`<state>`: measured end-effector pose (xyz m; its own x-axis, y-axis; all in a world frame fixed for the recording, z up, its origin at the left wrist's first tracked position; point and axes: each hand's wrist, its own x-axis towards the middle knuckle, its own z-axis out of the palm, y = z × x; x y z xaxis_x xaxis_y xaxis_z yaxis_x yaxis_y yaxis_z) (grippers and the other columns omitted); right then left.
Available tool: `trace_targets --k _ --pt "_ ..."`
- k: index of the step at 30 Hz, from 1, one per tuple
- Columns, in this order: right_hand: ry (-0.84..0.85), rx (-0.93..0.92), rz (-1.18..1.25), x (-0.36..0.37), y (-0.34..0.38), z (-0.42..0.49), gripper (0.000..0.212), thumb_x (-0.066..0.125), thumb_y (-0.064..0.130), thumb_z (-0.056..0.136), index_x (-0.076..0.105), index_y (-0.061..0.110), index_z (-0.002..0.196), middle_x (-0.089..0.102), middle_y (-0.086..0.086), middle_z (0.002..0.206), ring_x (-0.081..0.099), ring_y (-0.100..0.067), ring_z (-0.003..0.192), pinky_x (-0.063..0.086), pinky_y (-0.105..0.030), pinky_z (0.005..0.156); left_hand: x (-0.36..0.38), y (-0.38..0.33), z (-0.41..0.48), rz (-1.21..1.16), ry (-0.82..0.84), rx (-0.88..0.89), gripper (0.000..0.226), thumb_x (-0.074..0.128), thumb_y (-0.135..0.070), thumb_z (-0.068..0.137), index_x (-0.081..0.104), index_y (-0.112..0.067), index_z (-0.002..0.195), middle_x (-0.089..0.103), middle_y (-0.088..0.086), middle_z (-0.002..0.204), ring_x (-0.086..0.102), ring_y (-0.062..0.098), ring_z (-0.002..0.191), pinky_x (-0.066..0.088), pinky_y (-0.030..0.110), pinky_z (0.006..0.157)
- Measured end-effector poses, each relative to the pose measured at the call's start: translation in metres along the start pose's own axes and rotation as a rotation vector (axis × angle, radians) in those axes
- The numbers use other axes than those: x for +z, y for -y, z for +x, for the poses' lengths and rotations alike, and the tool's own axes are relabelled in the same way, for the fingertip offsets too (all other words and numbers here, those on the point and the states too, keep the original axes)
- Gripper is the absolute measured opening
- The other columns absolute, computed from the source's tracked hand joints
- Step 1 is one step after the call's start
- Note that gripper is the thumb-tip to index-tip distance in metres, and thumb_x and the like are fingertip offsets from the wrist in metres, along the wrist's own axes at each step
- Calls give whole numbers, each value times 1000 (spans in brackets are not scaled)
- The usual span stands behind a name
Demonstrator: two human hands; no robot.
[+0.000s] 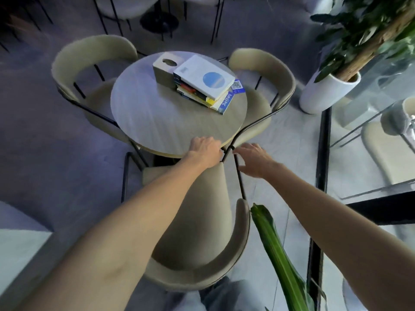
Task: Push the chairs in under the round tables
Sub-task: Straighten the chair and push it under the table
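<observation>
We're standing over the round pale wood-grain table [170, 117], both arms reaching fwd. Three beige upholstered chairs w/ thin black metal frames ring it. The far-left chair [89, 63] and far-right chair [267, 70] sit w/ seats partly under the top. The near chair [197, 221] is right below us, its seat mostly clear of the table edge, so it looks like the one not yet pushed in.

Our left hand [205, 150] is curled at the table's near edge, where the black frame ends of near and right chair meet; whether it grips the rod or just rests on it, can't tell. Our right hand [252, 159] is spread, fingers loosely open, just beside the near chair's frame rod [239, 178], holding nothing.

A cardboard tissue box [165, 68] and a stack of books [203, 84] sit toward the table's far side, away from the hands. A long green leaf [276, 248] pokes up by our right arm.
</observation>
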<state>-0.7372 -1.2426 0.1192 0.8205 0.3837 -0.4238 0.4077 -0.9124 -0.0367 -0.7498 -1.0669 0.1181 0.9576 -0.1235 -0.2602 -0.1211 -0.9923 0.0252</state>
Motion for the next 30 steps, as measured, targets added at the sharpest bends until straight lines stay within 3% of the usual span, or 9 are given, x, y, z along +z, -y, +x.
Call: trace_targets --k 2,6,11,18,23,27,30 --pt "14 12 14 -7 -22 15 59 68 29 88 48 29 143 49 -5 143 44 -31 132 42 -44 106 -6 -9 16 -8 -2 -4 36 39 -41 102 59 -18 122 58 11 126 57 32 117 39 37 85" --pt "98 -51 15 -3 -51 48 55 69 35 87 52 30 139 54 -2 140 47 -26 132 46 -46 104 -7 -22 39 -19 -2 -36 35 37 -39 103 59 -19 120 59 11 124 58 32 115 36 36 78" --pt "195 -228 -57 14 -59 84 49 67 26 90 55 27 137 56 -6 136 50 -28 129 46 -40 103 14 -28 48 -60 62 -154 31 40 -37 101 61 -19 116 63 10 117 61 32 108 43 38 83" --pt "173 -354 -42 14 -52 95 51 68 27 87 55 27 136 54 -4 137 51 -27 128 47 -38 100 39 -21 26 -111 103 -301 32 40 -37 102 61 -18 118 61 10 120 60 32 110 41 38 82" --pt "141 -341 -60 29 -30 63 53 67 28 89 52 26 140 54 -6 133 50 -27 127 47 -39 95 49 -10 -12 -44 60 -272 33 41 -39 102 61 -19 118 61 10 118 59 33 110 41 38 80" --pt "109 -261 -52 53 2 17 56 67 31 91 48 25 143 52 -7 139 49 -28 129 47 -43 101 58 2 -61 5 41 -158 35 39 -40 103 59 -16 117 61 9 114 59 31 107 43 41 81" --pt "109 -215 -45 78 36 -27 56 68 32 91 49 27 143 53 -6 141 50 -28 130 45 -42 103 69 7 -111 63 45 -73 36 36 -40 104 59 -17 119 61 8 115 59 31 107 37 38 73"
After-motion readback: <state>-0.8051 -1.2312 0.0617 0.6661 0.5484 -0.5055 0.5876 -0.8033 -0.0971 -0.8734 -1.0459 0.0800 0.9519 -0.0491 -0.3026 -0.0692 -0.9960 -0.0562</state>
